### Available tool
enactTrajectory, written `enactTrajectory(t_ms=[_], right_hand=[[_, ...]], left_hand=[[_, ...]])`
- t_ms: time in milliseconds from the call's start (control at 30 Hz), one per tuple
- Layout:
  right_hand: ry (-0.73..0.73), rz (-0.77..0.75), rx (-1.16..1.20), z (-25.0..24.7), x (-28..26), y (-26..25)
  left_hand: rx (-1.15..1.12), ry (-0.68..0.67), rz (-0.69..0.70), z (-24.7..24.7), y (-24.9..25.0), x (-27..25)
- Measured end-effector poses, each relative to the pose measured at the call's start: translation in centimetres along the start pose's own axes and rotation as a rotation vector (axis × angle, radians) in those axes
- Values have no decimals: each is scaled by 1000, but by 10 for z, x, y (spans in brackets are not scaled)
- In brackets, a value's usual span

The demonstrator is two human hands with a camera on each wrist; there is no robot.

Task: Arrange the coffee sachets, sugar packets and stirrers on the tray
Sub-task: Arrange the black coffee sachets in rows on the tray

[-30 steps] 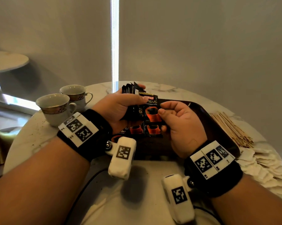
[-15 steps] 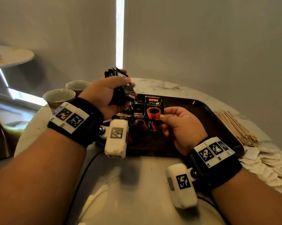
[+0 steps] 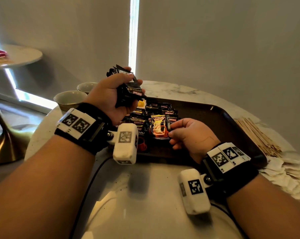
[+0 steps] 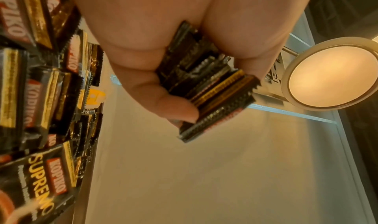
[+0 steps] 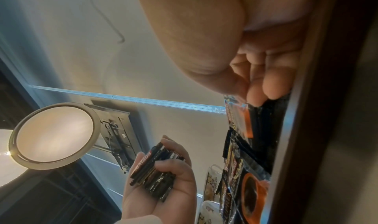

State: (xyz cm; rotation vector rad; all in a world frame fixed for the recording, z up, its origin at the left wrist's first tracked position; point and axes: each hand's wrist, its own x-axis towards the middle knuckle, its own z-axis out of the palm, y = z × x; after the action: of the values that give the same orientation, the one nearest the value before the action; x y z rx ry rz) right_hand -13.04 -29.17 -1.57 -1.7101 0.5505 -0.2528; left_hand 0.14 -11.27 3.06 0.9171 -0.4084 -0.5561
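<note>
My left hand [image 3: 118, 90] grips a stack of black coffee sachets [image 3: 128, 85] above the tray's left end; the same stack [image 4: 206, 85] shows edge-on in the left wrist view and the stack [image 5: 155, 171] also in the right wrist view. My right hand [image 3: 182, 133] pinches one black and orange coffee sachet [image 3: 159, 128] by its right edge, low over the dark brown tray [image 3: 232, 121]. Several more sachets [image 3: 156, 109] lie overlapped on the tray's left half. Wooden stirrers [image 3: 256, 137] and pale sugar packets [image 3: 287, 175] lie on the table right of the tray.
Two cups [image 3: 70, 99] stand at the table's left edge behind my left hand. The round marble table [image 3: 145, 204] has a cable running under my wrists. A small side table [image 3: 16, 56] stands at the far left. The tray's right half is bare.
My left hand rose with its stack, up and away from the tray. My right hand carried the single sachet down and toward me over the laid sachets.
</note>
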Motion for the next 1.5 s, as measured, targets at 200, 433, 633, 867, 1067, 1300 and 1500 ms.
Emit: enactTrajectory(t_ms=[200,433,633,867,1067,1300,1500], right_hand=[[-7,9,-69,3,-1,-1],[-9,29,-45,6,-4,-3],[-23,18,-61,5,-7,-6],[-38,6,-36,5,-5,-4],[1,-37,9,2,-2,1],[11,-318,123,-6,-12,-2],[-5,-565,2,-15,-16,-6]], left_hand=[[-10,-20,-3,-1,-5,3],[14,-2,-12,-1,-7,3],[19,9,-25,-1,-8,3],[37,6,-38,1,-11,3],[7,-17,-144,6,-13,-1],[-3,-93,-204,19,-22,-7],[112,-196,-292,26,-28,-13]])
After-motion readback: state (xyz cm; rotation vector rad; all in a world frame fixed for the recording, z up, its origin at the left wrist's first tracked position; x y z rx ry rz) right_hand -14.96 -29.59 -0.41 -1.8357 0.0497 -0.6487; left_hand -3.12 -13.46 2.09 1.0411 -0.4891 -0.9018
